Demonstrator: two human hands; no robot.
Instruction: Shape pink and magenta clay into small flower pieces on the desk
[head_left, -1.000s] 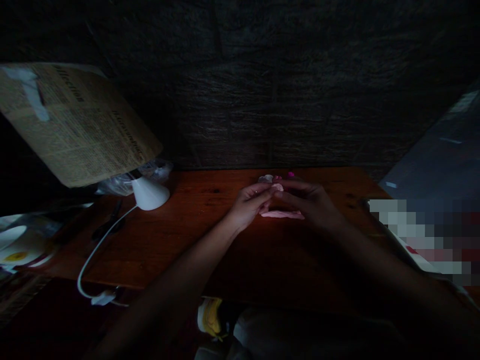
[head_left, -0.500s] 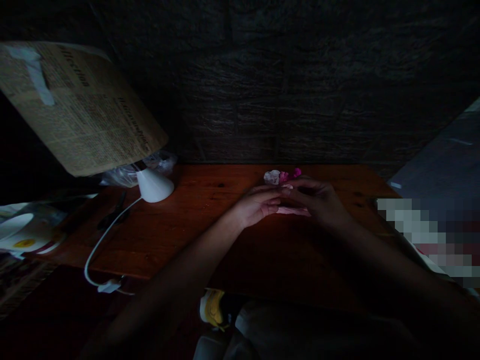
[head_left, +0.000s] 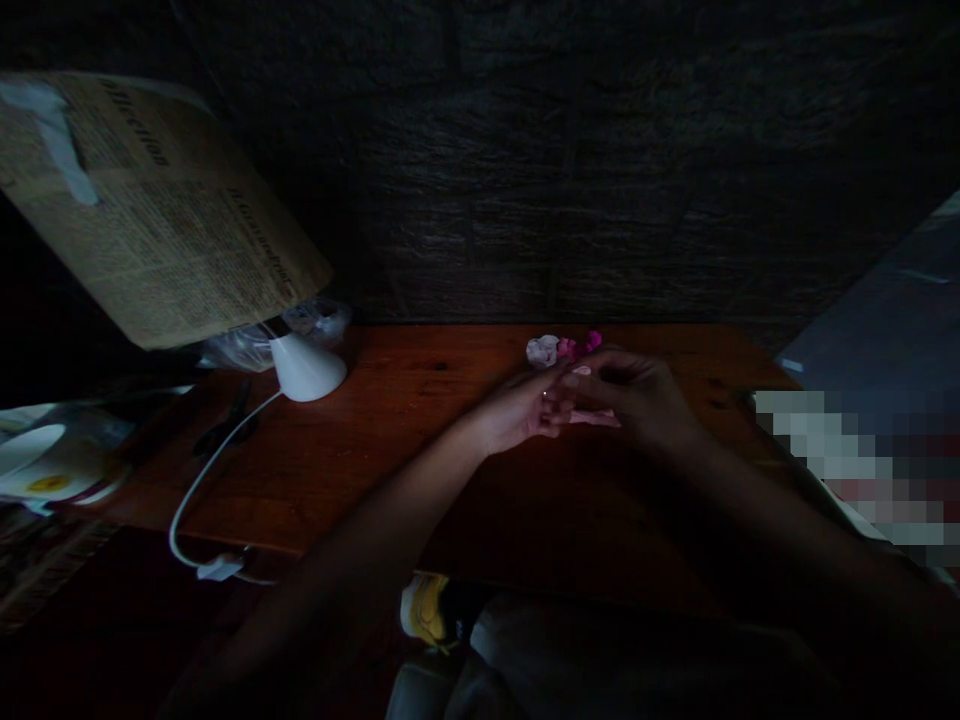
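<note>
Over the wooden table, my left hand [head_left: 525, 412] and my right hand [head_left: 641, 395] meet at the fingertips. Both are closed, with a small pale pink piece [head_left: 581, 371], which looks like thin paper, pinched between them; the dim light hides its shape. My left fingers are curled, and a tiny bright spot shows on one. Below the hands lies a pale pink strip [head_left: 596, 418] on the table. Just behind them sit a crumpled whitish-pink piece [head_left: 542, 350], a pink crumpled piece [head_left: 566, 348] and a magenta one [head_left: 594, 340].
The wooden table [head_left: 405, 400] backs onto a dark stone-textured wall [head_left: 480, 200]. At left stands a lamp with a newsprint shade [head_left: 187, 220], a white base [head_left: 306, 368] and a cord [head_left: 196, 490]. Dark scissors [head_left: 225, 425] lie nearby. A white cup [head_left: 45, 460] is farther left.
My left fingers have curled in more, and the bright spot now shows on them. My right hand stays nearly in place. The view has shifted slightly.
</note>
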